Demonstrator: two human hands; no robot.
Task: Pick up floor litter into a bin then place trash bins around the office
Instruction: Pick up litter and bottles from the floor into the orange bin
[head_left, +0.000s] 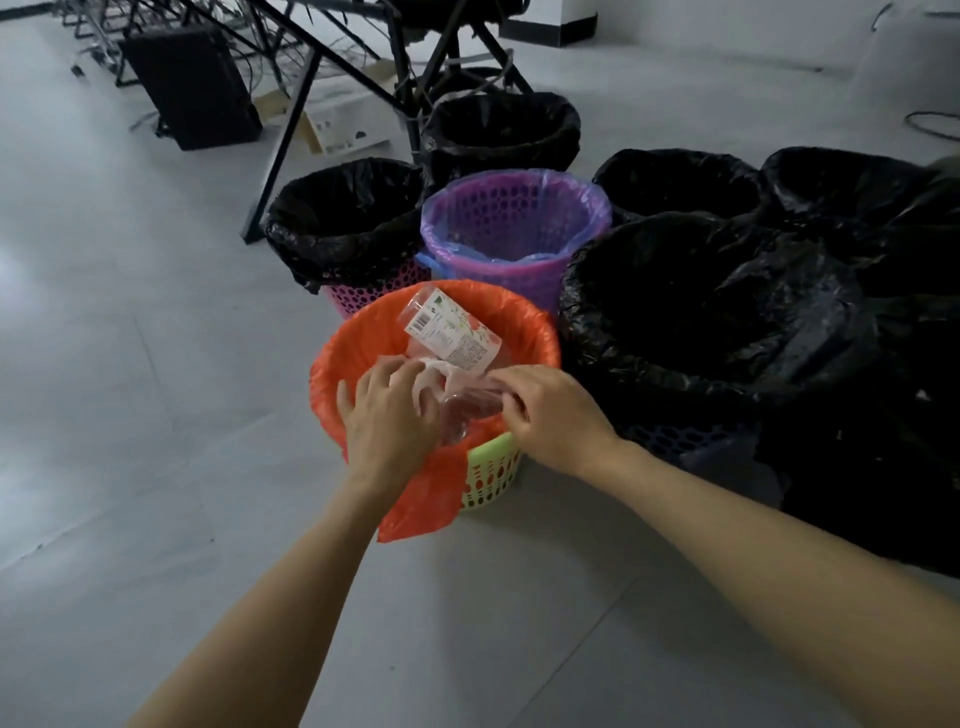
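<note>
A pale green perforated bin (493, 470) lined with an orange bag (358, 348) stands on the grey floor in front of me. Over its near rim both hands hold crumpled clear plastic litter (467, 410). My left hand (389, 410) curls its fingers round the left side of the plastic. My right hand (550, 415) pinches the right side. A clear wrapper with a printed label (447, 332) sticks up inside the bin, just beyond my fingers.
Behind stand a purple bin with a lilac liner (514, 234) and several bins with black liners (348, 218), the largest (701, 312) at the right. Black bags (883, 415) pile up far right. A black metal frame (291, 130), a dark box (192, 83) and cables lie beyond.
</note>
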